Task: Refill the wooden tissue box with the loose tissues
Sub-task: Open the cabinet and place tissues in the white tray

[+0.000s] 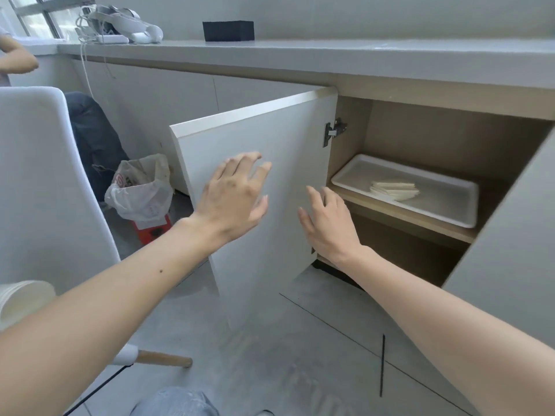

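A small stack of loose white tissues [394,190] lies on a white tray [354,173] on the shelf inside an open low cabinet. My left hand [235,195] is spread in front of the white cabinet door [288,130], fingers apart, holding nothing. My right hand [329,225] hovers open near the door's hinge side, just left of the tray, also holding nothing. No wooden tissue box is in view.
A grey countertop [300,57] runs above, bearing a black block [228,30] and white devices with cables [120,24]. A white chair [39,181] stands at left. A bin with a plastic bag [141,190] sits on the floor. Another person is at far left.
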